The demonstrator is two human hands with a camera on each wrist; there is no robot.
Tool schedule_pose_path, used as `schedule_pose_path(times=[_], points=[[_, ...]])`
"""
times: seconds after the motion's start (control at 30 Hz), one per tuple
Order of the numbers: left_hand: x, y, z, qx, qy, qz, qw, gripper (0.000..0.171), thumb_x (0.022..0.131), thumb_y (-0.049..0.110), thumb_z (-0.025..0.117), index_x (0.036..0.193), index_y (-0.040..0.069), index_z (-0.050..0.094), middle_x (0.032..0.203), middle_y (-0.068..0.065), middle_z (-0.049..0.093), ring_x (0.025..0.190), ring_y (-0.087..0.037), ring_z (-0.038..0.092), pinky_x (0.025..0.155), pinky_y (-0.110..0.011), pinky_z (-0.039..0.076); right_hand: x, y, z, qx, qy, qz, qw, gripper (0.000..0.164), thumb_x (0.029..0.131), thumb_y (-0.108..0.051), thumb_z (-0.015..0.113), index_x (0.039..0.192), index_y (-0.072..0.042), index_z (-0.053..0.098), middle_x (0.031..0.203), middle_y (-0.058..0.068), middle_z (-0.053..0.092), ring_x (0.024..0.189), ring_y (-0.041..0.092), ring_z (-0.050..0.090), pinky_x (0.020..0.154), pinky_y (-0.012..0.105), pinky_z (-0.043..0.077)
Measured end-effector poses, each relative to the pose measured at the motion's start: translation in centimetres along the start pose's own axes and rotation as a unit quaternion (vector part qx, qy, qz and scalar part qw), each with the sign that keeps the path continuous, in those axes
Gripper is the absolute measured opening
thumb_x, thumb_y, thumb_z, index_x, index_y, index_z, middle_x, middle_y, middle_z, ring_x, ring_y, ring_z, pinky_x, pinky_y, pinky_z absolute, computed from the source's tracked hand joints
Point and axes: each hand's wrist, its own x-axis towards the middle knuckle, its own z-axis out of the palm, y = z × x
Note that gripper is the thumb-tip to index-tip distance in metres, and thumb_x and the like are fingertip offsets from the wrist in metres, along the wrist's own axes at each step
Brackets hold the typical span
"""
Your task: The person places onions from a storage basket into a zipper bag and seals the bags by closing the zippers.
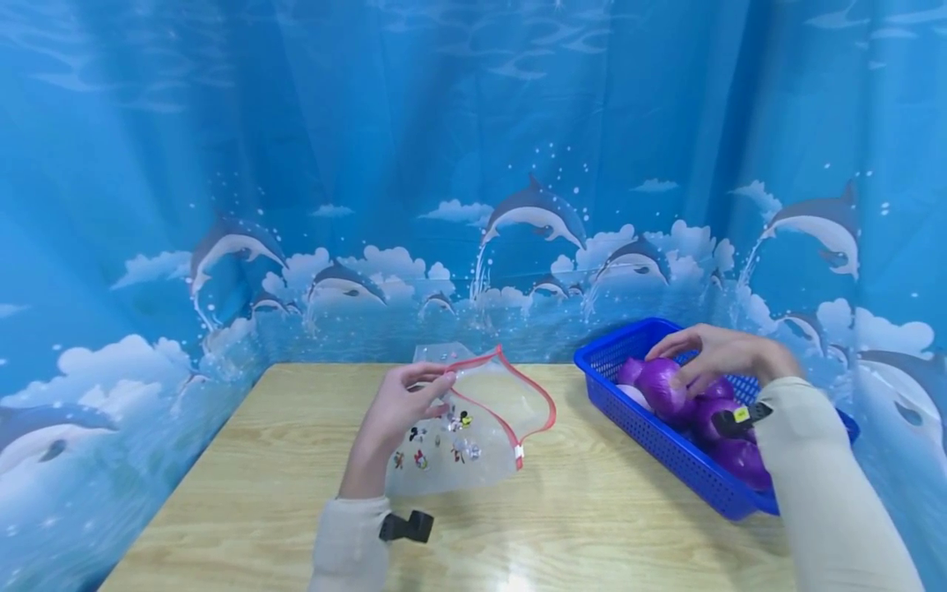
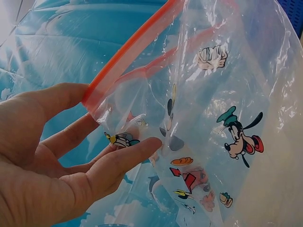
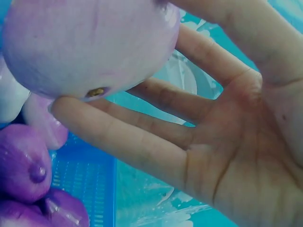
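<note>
A clear zip bag (image 1: 481,473) with a red zip edge and cartoon figures printed on it gapes at its mouth above the table. My left hand (image 1: 403,403) holds its left side near the rim; in the left wrist view, fingers (image 2: 125,163) lie against the plastic by the red strip (image 2: 128,56). At the right, my right hand (image 1: 713,353) grips a purple onion (image 1: 663,388) over the blue basket. The right wrist view shows this onion (image 3: 94,47) with its pale root end down, fingertips round its side and underside.
The blue perforated basket (image 1: 644,440) stands at the table's right, holding several more purple onions (image 1: 742,462). Below the bag spreads a light wooden table (image 1: 274,493). A blue curtain (image 1: 414,164) printed with dolphins hangs close behind the table.
</note>
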Motion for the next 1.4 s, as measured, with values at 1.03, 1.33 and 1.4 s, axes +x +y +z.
schedule_pose_path(times=[1.03,1.33,1.4], points=[[0.1,-0.4,0.3,0.004,-0.004,0.000,1.0000,0.037,0.098,0.027,0.072,0.130,0.008,0.068,0.131,-0.016,0.064,0.120,-0.031,0.067,0.092,-0.040,0.066,2.3,-3.9,2.4,-0.043,0.009,-0.052,0.998,0.060,0.086,-0.020,0.082,0.141,-0.008,0.060,0.146,0.023,0.054,0.102,0.027,0.073,0.085,0.039,0.068],[0.2,-0.4,0.4,0.005,-0.002,0.002,1.0000,0.036,0.098,0.026,0.072,0.129,0.008,0.068,0.132,-0.016,0.064,0.119,-0.031,0.067,0.092,-0.040,0.066,3.2,-5.4,3.1,-0.038,0.015,-0.050,0.998,0.064,0.084,-0.021,0.084,0.142,-0.009,0.060,0.141,0.019,0.058,0.104,0.031,0.069,0.087,0.045,0.067],[0.2,-0.5,0.4,0.005,-0.002,0.002,1.0000,0.036,0.098,0.026,0.072,0.130,0.008,0.068,0.132,-0.017,0.064,0.120,-0.031,0.067,0.092,-0.040,0.066,3.4,-5.8,3.3,-0.046,0.019,-0.051,0.997,0.066,0.083,-0.022,0.085,0.142,-0.009,0.059,0.140,0.018,0.059,0.106,0.030,0.068,0.087,0.044,0.066]])
